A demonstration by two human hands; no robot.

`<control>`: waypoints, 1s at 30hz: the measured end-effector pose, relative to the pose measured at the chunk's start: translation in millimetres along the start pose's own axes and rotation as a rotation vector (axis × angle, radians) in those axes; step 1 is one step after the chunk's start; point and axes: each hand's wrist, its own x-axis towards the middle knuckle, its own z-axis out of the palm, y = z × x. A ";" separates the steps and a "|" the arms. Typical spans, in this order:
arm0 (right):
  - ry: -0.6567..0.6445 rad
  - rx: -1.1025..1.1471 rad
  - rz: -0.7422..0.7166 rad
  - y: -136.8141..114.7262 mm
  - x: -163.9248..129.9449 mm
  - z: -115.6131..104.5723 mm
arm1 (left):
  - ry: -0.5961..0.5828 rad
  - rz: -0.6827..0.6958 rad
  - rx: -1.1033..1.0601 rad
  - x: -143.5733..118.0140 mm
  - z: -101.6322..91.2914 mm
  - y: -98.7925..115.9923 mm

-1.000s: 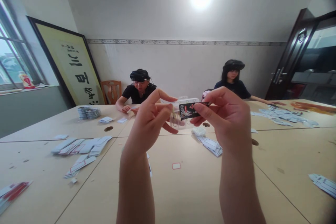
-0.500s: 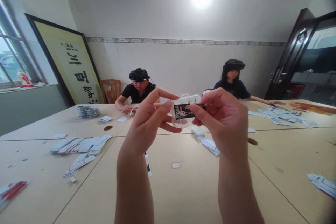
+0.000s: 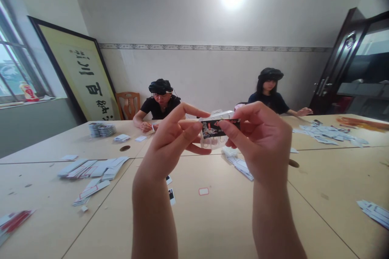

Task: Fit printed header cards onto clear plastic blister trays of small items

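While both of our hands are raised above the table (image 3: 212, 226), we pinch one small black printed card (image 3: 216, 128) between them: the left hand (image 3: 170, 141) grips its left end with thumb and forefinger, the right hand (image 3: 258, 137) grips its right end the same way. One clear plastic case (image 3: 214, 141) sits directly behind the card, touching it, held in the same grasp. Both are in mid-air, in front of our face.

We count two other people seated across the table, each in a dark top and dark headgear. On the pale wooden tabletop we see several loose heaps of white cards: one fanned pile (image 3: 94, 168) to the left, one neat stack (image 3: 101, 129) farther back, one row (image 3: 241, 166) just below our right hand, a scatter (image 3: 328, 134) near the person on the right, and a few at the right edge (image 3: 375, 212). One red-outlined sticker (image 3: 203, 191) lies alone near the middle.

One framed calligraphy panel (image 3: 82, 79) leans against the white wall, one wooden chair (image 3: 129, 105) beside it, a dark door (image 3: 343, 64) to the right.
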 end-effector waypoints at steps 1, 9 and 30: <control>-0.001 -0.002 -0.003 -0.1 0.0 0.1 | -0.001 0.005 -0.010 0.0 -0.1 -0.4; 0.026 -0.003 -0.054 5.0 -0.1 2.2 | -0.042 0.020 -0.084 1.4 -1.2 -2.9; 0.007 -0.011 -0.026 1.0 -0.8 1.5 | -0.030 0.021 -0.066 0.8 -0.8 -3.8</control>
